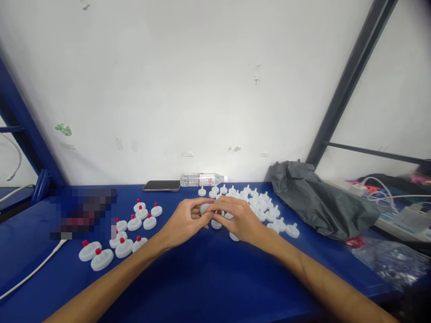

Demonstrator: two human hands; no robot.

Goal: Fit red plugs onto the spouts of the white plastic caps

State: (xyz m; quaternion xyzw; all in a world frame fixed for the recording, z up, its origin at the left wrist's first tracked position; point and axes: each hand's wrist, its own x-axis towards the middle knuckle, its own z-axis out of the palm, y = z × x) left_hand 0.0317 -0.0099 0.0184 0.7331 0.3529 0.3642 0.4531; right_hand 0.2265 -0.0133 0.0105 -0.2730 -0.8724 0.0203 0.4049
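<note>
My left hand (187,220) is closed around a white nozzle cap (204,208) in front of me, its fingers hiding most of the piece. Against the same cap, the fingers of my right hand (235,215) are pinched together, meeting the left fingertips. A little red shows under the hands, too covered to make out. Behind and to the right of my right hand stand several white nozzle caps (292,230) with bare spouts pointing up. On the left, several more white caps (102,259) carry small red tips (98,251) on their spouts.
The blue tabletop (215,278) runs back to a white wall. Along it lie a phone (161,185) and a clear water bottle (198,180) on its side. A dark grey plastic bag (313,197) and clear bag (390,260) are at the right; a white cable (33,273) crosses the left.
</note>
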